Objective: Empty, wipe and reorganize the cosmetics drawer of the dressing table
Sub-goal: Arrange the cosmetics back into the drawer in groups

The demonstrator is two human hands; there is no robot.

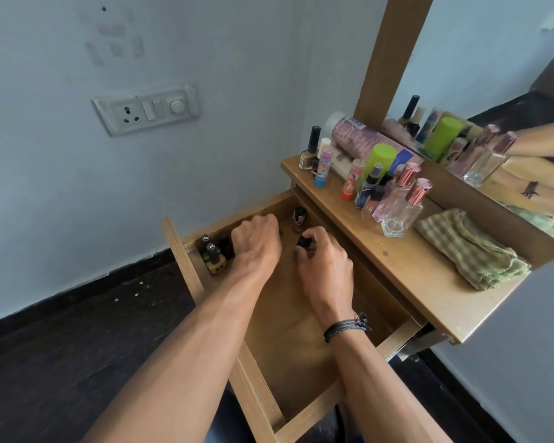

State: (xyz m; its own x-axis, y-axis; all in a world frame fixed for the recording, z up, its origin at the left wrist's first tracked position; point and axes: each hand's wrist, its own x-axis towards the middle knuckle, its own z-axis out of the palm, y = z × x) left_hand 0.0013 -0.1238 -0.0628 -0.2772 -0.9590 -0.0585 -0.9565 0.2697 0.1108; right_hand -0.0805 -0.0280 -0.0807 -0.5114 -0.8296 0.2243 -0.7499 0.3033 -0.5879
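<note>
Drawer [295, 353]: open. My right hand [323, 260] pinches a black-capped bottle [304, 242] near its far edge. My left hand [256, 238]: fingers curled, grip I cannot tell. Bottles [213, 255]: far left corner.

tabletop [406, 260]: cosmetics bottles [381, 183] clustered, checked cloth [470, 247] | open drawer [301, 330]: nail polish bottles [213, 254] in corner

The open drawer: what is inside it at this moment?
In the drawer, small bottles stand in the far left corner, a lone bottle near the back. The right hand pinches a black-capped bottle. The left hand covers whatever is beneath it.
</note>
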